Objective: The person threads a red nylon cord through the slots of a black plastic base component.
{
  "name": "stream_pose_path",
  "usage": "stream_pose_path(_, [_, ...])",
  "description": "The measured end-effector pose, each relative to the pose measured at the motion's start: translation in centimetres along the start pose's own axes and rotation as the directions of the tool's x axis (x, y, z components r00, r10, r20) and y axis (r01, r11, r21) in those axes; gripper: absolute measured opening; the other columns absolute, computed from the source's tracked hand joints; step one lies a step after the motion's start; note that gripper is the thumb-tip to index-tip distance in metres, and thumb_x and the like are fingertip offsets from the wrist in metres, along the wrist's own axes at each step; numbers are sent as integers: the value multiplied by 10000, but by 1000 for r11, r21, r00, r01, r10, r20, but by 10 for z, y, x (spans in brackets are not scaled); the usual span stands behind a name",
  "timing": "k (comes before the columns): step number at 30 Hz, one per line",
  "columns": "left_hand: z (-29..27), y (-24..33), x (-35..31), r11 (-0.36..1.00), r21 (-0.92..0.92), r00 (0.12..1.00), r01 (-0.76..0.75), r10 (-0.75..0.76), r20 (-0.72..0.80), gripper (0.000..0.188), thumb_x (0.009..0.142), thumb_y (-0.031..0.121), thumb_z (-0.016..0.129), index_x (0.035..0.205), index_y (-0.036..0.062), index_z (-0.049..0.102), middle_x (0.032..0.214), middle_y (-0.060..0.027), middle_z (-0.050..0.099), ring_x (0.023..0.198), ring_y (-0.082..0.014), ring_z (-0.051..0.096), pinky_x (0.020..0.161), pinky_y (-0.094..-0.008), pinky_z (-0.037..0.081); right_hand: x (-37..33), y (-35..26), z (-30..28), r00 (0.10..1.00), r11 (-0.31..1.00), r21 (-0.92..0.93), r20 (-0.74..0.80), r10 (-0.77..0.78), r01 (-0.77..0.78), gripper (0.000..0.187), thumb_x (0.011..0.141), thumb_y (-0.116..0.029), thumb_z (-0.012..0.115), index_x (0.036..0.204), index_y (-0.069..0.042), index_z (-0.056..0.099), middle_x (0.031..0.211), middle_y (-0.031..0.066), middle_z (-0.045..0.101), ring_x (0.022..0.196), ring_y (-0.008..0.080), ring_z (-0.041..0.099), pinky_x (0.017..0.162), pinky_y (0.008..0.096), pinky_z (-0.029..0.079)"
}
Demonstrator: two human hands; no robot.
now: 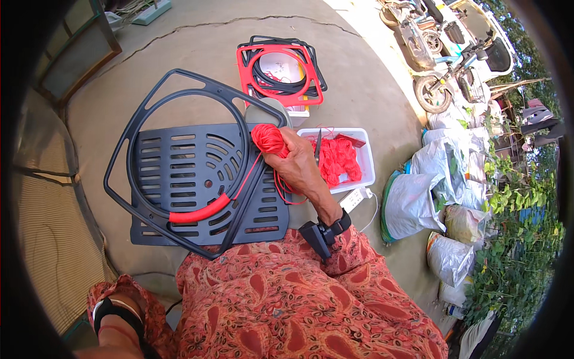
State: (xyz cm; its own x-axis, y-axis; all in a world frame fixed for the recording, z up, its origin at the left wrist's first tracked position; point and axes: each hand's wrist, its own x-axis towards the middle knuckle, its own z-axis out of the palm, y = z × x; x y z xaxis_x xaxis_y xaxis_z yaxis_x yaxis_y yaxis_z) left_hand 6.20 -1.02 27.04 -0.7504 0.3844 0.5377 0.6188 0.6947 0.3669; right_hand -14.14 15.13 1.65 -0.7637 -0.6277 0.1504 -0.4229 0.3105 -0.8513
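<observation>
My right hand point(295, 160) is closed around a bundle of red cord point(268, 139), held over the right side of a black frame point(179, 73) with a round inner ring. A red-wrapped section point(200, 212) covers the lower part of that ring, and a strand runs from its right end up to the bundle. The frame rests tilted over a dark slotted plastic panel point(191, 186). At the lower left edge only part of my left hand point(113, 346) shows, below a black wrist strap; its fingers lie outside the picture.
A white tray point(372, 164) holds red cord bundles and scissors point(318, 143). Beyond it, red and black frames point(242, 63) are stacked on a white container. A power strip point(353, 200) lies near the tray. White sacks point(412, 203), plants and scooters point(433, 93) line the right.
</observation>
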Motion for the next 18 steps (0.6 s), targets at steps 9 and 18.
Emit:
stream_pose_path(9, [5, -2, -4, 1000, 5, 999, 27, -27, -40, 122, 899, 167, 531, 963, 67, 502, 764, -138, 651, 548, -186, 567, 431, -261, 472, 0, -2, 3, 1000, 1000, 1, 7, 3, -3, 227, 752, -94, 654, 956, -15, 593, 783, 73, 517, 745, 185, 514, 711, 303, 431])
stream_pose_path(18, [10, 0, -8, 998, 6, 990, 66, -64, -129, 124, 911, 195, 521, 974, 93, 488, 763, -139, 666, 547, -177, 561, 426, -241, 467, 2, 0, 0, 999, 999, -7, 16, 44, -44, 277, 747, -84, 664, 1010, -10, 616, 862, 73, 585, 786, 166, 553, 747, 289, 447])
